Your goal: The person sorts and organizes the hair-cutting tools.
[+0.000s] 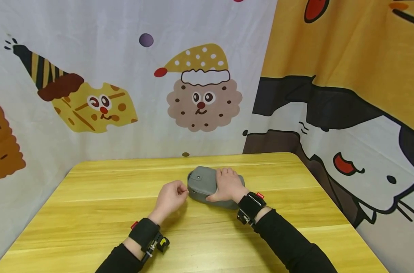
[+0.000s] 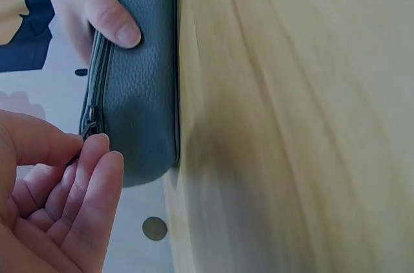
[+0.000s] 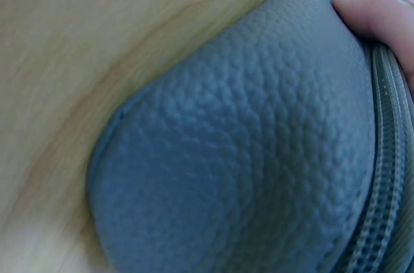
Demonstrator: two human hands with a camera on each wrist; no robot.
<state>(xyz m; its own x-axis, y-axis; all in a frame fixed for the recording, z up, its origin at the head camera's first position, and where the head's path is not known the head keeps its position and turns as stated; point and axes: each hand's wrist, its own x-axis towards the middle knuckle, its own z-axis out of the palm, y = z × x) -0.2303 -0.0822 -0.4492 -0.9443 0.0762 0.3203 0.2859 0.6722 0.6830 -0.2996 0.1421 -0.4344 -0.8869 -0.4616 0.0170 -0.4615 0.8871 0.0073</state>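
Observation:
A grey pebbled-leather zip case lies on the wooden table, with a snap-button tab at its left end. My left hand is at that end; in the left wrist view its thumb and forefinger pinch the small zipper pull. The zipper runs along the case's side and looks closed near the pull. My right hand grips the case from above, its fingers over the top and the thumb pressed on the front side. In the right wrist view the case's rounded right end and zipper teeth fill the frame.
The yellow wooden table extends around the case on all sides. Behind it hangs a white curtain with cartoon prints, and an orange and black printed curtain runs along the right. Both wrists wear black camera straps.

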